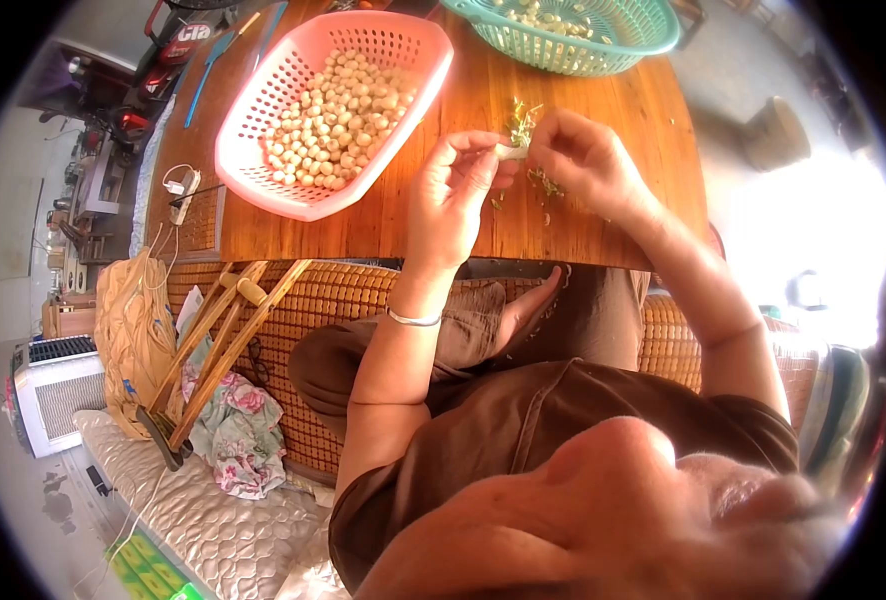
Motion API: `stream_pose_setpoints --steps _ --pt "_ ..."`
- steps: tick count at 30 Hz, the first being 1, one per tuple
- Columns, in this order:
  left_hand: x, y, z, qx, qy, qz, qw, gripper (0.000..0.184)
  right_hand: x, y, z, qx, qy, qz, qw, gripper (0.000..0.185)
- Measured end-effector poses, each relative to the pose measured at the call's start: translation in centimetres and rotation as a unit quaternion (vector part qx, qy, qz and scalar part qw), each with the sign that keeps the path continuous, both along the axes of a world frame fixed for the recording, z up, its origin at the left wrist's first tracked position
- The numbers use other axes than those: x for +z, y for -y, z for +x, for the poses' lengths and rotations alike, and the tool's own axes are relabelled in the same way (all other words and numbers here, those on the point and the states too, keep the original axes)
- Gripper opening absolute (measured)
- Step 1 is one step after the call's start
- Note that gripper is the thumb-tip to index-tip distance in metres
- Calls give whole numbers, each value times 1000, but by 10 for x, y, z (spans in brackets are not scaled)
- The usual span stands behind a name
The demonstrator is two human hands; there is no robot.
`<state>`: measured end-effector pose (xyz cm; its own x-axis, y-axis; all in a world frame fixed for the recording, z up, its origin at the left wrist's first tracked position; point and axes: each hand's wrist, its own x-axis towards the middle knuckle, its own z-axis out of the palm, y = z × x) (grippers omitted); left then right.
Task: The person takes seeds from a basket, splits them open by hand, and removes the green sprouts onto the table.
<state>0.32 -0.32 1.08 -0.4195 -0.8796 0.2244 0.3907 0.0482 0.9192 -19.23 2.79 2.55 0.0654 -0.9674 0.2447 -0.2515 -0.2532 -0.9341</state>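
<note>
My left hand (458, 180) is closed in a pinch on a small whitish piece (511, 153), held low above the wooden table; its kind is hard to make out. Against the right end of that piece, my right hand (585, 160) has its fingers curled and pressed together. Whatever those fingers hold is hidden. Just beyond the fingertips lies a little heap of thin green shoots (523, 122), with more scraps scattered under the right hand. A pink perforated basket (248, 165) of round cream-coloured seeds (338, 120) stands left of my left hand.
At the table's far side sits a teal basket (563, 55) with pale split pieces inside. The wooden table (363, 225) ends close to my lap. A power strip (185, 195) with cords is at its left. Wooden crutches (238, 325) lean on the woven seat.
</note>
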Motion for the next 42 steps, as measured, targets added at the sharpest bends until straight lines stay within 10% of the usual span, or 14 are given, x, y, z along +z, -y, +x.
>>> stream_pose_setpoints --steps 42 --pt "0 -1 0 53 -23 -4 998 15 7 -2 -4 16 76 45 996 8"
